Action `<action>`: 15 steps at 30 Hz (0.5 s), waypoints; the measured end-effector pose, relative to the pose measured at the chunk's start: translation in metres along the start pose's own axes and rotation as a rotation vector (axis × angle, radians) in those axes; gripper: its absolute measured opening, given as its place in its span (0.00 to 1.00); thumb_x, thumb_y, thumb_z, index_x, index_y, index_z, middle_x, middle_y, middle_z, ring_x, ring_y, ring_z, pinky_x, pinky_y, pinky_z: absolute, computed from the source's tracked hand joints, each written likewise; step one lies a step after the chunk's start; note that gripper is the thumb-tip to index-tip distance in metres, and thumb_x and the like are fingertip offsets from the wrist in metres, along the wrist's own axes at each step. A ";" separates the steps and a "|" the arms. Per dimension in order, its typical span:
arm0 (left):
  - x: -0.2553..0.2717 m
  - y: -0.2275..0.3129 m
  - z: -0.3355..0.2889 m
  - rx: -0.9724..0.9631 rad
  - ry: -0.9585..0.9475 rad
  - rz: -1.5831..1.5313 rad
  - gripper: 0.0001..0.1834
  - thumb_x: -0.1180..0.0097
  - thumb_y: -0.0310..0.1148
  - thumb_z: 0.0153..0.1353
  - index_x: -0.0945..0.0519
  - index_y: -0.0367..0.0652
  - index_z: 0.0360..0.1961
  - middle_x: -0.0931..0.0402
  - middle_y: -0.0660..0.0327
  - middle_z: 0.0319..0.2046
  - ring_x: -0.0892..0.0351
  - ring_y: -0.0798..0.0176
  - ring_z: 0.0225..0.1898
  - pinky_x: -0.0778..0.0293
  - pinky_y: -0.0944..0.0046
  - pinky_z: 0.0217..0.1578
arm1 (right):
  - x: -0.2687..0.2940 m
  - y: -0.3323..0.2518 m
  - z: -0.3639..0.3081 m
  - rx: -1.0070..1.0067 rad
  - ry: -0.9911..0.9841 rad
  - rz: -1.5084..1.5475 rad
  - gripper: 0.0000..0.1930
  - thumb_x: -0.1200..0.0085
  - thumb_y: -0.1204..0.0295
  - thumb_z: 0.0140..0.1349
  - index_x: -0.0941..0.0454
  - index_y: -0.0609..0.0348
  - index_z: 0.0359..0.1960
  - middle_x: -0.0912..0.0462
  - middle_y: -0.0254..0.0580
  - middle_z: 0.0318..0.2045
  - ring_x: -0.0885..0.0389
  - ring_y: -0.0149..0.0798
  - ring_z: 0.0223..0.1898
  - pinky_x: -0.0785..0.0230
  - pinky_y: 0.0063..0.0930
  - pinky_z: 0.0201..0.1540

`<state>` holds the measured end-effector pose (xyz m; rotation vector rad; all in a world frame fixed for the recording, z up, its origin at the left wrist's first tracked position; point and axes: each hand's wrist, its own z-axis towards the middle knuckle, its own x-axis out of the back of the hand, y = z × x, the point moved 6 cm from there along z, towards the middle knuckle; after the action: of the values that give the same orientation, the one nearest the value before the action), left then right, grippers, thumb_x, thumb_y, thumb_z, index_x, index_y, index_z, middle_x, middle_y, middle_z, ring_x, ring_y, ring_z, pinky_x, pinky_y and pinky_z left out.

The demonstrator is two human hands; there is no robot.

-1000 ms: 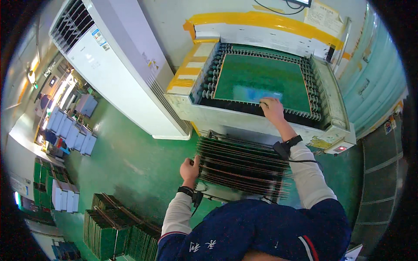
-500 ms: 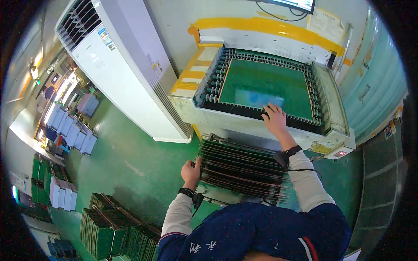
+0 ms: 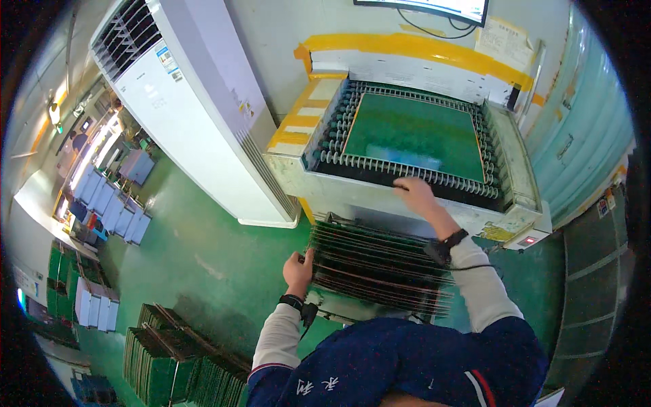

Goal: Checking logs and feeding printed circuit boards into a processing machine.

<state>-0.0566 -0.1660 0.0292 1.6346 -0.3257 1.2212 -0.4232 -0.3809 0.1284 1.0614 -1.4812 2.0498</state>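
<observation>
My left hand (image 3: pixel 297 273) is closed at the left edge of a rack of thin dark green panels (image 3: pixel 380 258), thumb up along a panel's edge; the exact grip is partly hidden. Over the front wall of a roller conveyor (image 3: pixel 407 190) is my right hand (image 3: pixel 416 195), its fingers drawn together and nothing visible in them. Beyond it, a flat green panel (image 3: pixel 413 132) with a thin copper-coloured edge lies on the conveyor's rollers, apart from my fingers. The racked panels stand on edge, close together, below the conveyor's front.
A tall white air conditioner (image 3: pixel 196 115) stands left of the conveyor. At lower left, another rack (image 3: pixel 169 359) holds several green panels. A dark grey panelled surface (image 3: pixel 590 285) rises on the right. A monitor (image 3: pixel 434 8) hangs above the conveyor.
My right hand has drawn back from the panel on the rollers toward me and slightly left, its fingers closing. That panel sits slightly farther from the front rollers. My left hand stays put.
</observation>
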 end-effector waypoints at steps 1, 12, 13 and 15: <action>-0.001 0.000 0.001 -0.002 -0.003 0.004 0.30 0.43 0.59 0.59 0.22 0.37 0.24 0.21 0.45 0.23 0.21 0.38 0.29 0.28 0.45 0.30 | 0.000 -0.011 -0.011 0.059 0.031 -0.049 0.15 0.38 0.59 0.57 0.15 0.51 0.43 0.23 0.45 0.57 0.28 0.52 0.58 0.36 0.49 0.60; -0.007 -0.003 0.002 -0.015 -0.002 -0.025 0.30 0.43 0.59 0.59 0.21 0.36 0.25 0.21 0.45 0.24 0.20 0.38 0.30 0.27 0.45 0.32 | -0.045 -0.012 -0.087 -0.016 -0.143 0.006 0.17 0.40 0.55 0.60 0.15 0.55 0.40 0.15 0.47 0.37 0.17 0.50 0.39 0.27 0.40 0.43; -0.006 -0.004 0.003 -0.012 -0.002 -0.009 0.30 0.43 0.59 0.59 0.20 0.36 0.26 0.21 0.45 0.24 0.20 0.38 0.30 0.26 0.45 0.32 | -0.058 0.002 -0.089 -0.101 -0.221 0.028 0.19 0.40 0.53 0.61 0.15 0.56 0.40 0.14 0.47 0.34 0.17 0.50 0.37 0.27 0.39 0.41; -0.003 -0.003 0.002 -0.034 0.033 -0.021 0.30 0.43 0.59 0.59 0.21 0.36 0.25 0.21 0.45 0.24 0.20 0.38 0.30 0.26 0.45 0.32 | -0.070 0.018 -0.095 -0.124 -0.281 0.015 0.20 0.41 0.51 0.62 0.14 0.56 0.39 0.14 0.48 0.32 0.17 0.49 0.34 0.27 0.41 0.38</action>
<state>-0.0549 -0.1678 0.0253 1.5829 -0.3067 1.2196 -0.4244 -0.2916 0.0493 1.3328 -1.7304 1.8488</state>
